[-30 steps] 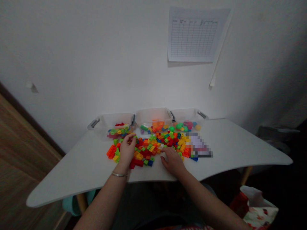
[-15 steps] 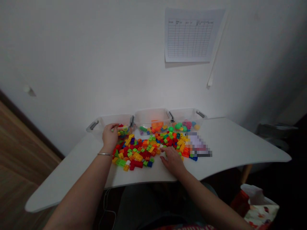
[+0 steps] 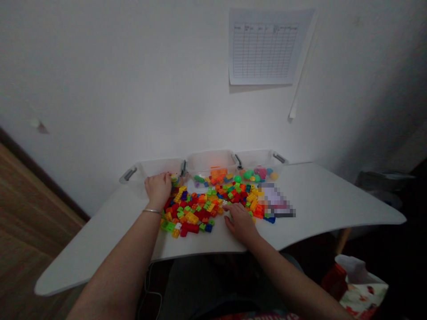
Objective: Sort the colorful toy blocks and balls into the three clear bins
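Note:
Colourful toy building blocks lie in a loose pile on the white table. Behind them stand three clear plastic bins: the left bin, the middle bin and the right bin. My left hand is at the front of the left bin, back of the hand toward me; its fingertips and anything in them are hidden. Resting at the pile's near right side, my right hand has its thumb apart from its fingers, and I see nothing held in it.
Orange pieces show in the middle bin, green and pink pieces in the right one. A pixelated flat object lies right of the pile. A printed sheet hangs on the wall. Below the table at right stands a patterned bag.
My left hand has shifted slightly right and turned, so its fingertips, which showed near the left bin's pieces, are now hidden. My right hand stays nearly in place.

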The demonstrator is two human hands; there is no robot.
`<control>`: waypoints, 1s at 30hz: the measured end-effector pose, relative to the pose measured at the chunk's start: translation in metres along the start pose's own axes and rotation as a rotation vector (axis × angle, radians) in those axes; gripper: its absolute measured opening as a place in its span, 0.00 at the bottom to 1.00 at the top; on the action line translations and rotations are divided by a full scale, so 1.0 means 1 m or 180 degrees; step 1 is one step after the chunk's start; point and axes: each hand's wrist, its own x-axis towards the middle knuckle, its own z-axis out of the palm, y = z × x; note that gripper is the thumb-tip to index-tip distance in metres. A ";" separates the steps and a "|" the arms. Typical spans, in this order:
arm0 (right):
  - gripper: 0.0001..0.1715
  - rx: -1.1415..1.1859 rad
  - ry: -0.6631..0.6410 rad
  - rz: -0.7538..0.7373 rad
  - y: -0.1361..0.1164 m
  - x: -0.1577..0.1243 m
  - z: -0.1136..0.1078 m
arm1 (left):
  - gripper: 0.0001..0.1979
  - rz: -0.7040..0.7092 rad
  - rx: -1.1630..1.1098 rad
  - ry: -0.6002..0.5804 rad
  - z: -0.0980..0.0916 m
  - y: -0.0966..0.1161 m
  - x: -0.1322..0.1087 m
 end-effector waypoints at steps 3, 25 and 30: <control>0.17 -0.0030 0.0023 -0.0009 0.000 0.000 0.000 | 0.26 0.0074 0.0065 -0.0094 0.001 -0.001 0.001; 0.17 0.0033 0.0035 -0.0017 0.001 0.000 0.000 | 0.12 0.1434 -0.1705 -0.1060 -0.026 0.066 -0.128; 0.16 -0.0030 -0.0025 -0.0004 0.001 0.000 0.001 | 0.13 0.1339 -0.1045 -0.1528 -0.034 0.065 -0.138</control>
